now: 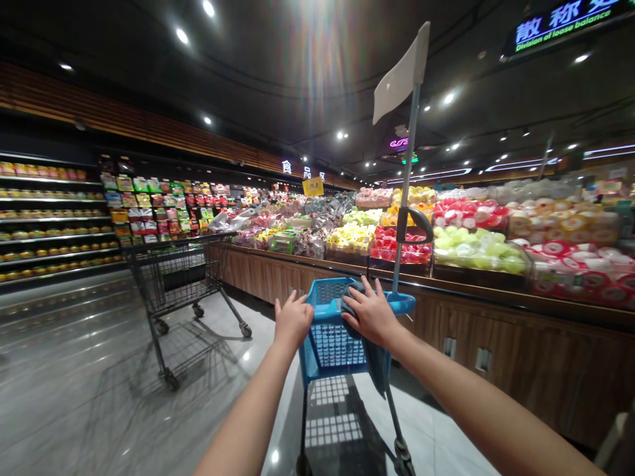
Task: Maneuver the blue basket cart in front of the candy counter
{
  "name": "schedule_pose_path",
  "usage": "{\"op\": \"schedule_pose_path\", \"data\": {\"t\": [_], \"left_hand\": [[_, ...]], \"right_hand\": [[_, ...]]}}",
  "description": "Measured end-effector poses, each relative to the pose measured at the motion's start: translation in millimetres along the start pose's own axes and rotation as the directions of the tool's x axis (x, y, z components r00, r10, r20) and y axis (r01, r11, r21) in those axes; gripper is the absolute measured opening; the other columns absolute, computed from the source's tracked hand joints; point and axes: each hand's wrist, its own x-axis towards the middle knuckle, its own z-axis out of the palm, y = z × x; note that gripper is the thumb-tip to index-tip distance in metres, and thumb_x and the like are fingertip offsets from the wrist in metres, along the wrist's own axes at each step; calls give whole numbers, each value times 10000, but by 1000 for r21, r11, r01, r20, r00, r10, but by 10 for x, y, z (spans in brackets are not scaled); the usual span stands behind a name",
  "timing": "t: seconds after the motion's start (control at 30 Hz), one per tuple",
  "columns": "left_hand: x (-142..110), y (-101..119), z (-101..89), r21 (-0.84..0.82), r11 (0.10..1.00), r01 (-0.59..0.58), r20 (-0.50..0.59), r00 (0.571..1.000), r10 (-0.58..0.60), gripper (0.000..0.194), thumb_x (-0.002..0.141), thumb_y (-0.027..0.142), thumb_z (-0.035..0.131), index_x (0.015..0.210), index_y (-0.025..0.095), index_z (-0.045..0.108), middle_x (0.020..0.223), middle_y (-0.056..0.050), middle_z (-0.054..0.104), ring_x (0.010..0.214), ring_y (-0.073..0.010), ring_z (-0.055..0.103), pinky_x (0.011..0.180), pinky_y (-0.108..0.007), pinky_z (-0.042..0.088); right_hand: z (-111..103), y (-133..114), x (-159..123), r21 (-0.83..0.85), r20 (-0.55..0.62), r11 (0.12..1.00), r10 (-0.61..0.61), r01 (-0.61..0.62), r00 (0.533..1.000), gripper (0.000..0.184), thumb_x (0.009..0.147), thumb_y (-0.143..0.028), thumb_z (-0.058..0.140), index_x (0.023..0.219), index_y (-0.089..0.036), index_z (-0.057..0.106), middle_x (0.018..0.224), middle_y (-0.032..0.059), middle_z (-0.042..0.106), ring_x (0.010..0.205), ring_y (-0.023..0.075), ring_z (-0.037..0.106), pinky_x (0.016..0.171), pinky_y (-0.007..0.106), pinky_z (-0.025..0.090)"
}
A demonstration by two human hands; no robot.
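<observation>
A small blue plastic shopping cart with a basket stands right in front of me. My left hand is at the left end of its handle, a couple of fingers raised and the rest curled against the blue edge. Over the right part of the handle lies a dark grey-blue cloth, hanging down beside the basket. My right hand presses on this cloth from above, fingers spread over it and the handle. From the cart's right corner rises a grey pole with a white flag and a dark hook-shaped grip.
A black wire shopping cart stands at the left on the shiny tiled floor. Ahead and to the right runs a wood-panelled counter with bins of wrapped sweets. Stocked shelves line the left wall.
</observation>
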Motion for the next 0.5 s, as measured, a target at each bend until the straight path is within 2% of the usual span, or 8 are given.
{"op": "schedule_pose_path", "data": {"t": [0.07, 0.17, 0.27, 0.37, 0.5], "left_hand": [[-6, 7, -1, -4, 1000, 5, -12, 1000, -5, 427, 947, 276, 328, 859, 301, 745, 1326, 4, 620, 1392, -282, 365, 1104, -681, 159], [-14, 10, -2, -7, 1000, 2, -22, 1000, -2, 423, 943, 272, 333, 849, 302, 744, 1316, 8, 628, 1388, -277, 372, 1105, -676, 170], [-20, 14, 1, -9, 1000, -3, -23, 1000, 3, 421, 943, 270, 334, 838, 298, 741, 1313, 8, 630, 1387, -277, 373, 1102, -683, 170], [-23, 26, 4, -9, 1000, -2, -25, 1000, 2, 422, 941, 261, 330, 836, 290, 738, 1326, 2, 620, 1393, -277, 363, 1102, -691, 157], [-24, 44, -2, -4, 1000, -3, -33, 999, 3, 413, 932, 251, 344, 821, 288, 740, 1318, -4, 625, 1391, -282, 366, 1104, -691, 157]], "right_hand": [[-7, -27, 57, 12, 10, 1000, 23, -23, 1000, 473, 922, -516, 504, 1300, -242, 581, 1405, 113, 508, 1427, 395, 194, 1107, 653, 169], [16, -41, 144, 57, 67, 997, 43, -46, 997, 561, 912, -527, 505, 1388, -231, 503, 1532, 135, 331, 1430, 395, 191, 1086, 580, 295], [52, -18, 183, 65, 119, 998, 9, -17, 993, 509, 932, -518, 470, 1305, -194, 591, 1479, 140, 419, 1390, 364, 312, 1103, 508, 325], [75, -12, 180, 40, 114, 999, -21, 17, 993, 458, 949, -463, 467, 1249, -157, 630, 1418, 143, 498, 1334, 336, 412, 1110, 478, 344], [91, -121, 185, 40, 63, 999, -21, 18, 998, 399, 960, -386, 470, 1230, -147, 640, 1394, 123, 528, 1331, 310, 425, 1085, 458, 396]]}}
